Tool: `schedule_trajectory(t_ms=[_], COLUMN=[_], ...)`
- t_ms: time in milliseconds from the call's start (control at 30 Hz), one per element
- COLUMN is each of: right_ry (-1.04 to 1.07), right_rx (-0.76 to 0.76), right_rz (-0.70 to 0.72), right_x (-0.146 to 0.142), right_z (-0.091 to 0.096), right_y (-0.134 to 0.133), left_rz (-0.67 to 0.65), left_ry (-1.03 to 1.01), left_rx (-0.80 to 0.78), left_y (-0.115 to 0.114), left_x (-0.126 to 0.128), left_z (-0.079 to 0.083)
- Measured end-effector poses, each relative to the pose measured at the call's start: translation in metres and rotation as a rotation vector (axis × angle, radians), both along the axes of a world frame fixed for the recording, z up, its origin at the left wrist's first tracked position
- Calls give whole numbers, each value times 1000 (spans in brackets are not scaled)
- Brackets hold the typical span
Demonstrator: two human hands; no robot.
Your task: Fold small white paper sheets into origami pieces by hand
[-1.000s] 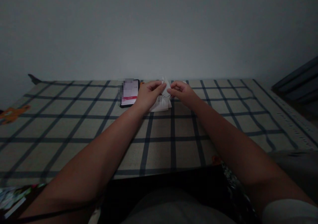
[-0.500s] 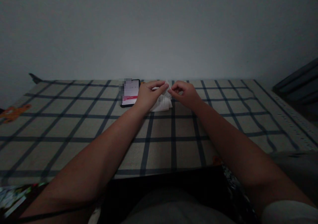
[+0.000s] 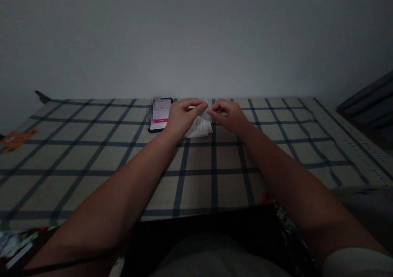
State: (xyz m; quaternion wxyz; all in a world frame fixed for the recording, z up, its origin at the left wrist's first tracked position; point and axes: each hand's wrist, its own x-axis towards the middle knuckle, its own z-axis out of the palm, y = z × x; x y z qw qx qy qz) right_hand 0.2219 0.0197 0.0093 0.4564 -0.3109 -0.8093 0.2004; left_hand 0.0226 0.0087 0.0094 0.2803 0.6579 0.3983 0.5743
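near the far edge of the tabletop (image 3: 196, 158), the left hand (image 3: 183, 116) and right hand (image 3: 231, 115) pinch white paper (image 3: 206, 114) beside a phone (image 3: 161, 114).

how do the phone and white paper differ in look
The phone has a dark edge and a lit screen with a pink-red band; the white paper is pale with faint print. The phone lies flat, unheld; the left hand pinches the white paper, near the right hand. The phone is a neat rectangle; the white paper looks layered and bent. The left hand partly hides both.
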Motion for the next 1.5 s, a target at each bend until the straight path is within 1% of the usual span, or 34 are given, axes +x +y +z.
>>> schedule_trajectory(t_ms=[200,400,600,733,900,1033,1133,1233,1333,1400,1500], right_ry=[-9,-8,-9,-7,-16,-6,-8,13,44,71,152], right_rx=[30,15,15,37,42,56,69,82,79,51,-39], right_rz=[15,25,30,39,37,56,43,32,58,94,117], right_x=[1,1,0,0,1,0,-1,-2,-2,-1,-1], right_z=[1,0,2,1,1,3,3,3,4,6,11], right_y=[0,1,-1,-1,-1,-2,-3,-4,-5,-6,-10], left_rz=[7,30,-3,-21,-8,14,-18,-86,-124,-139,-189], left_ry=[-26,1,-58,-92,-59,-42,-67,-82,-76,-97,-138], left_rx=[47,55,26,25,84,82,66,22,-21,-39,-93], left_y=[0,1,3,2,2,4,5,4,4,3,1], left_x=[1,0,0,0,-2,-3,-3,-4,-4,-5,-4], left_z=[1,2,-3,-1,0,-2,-3,-1,0,1,3])
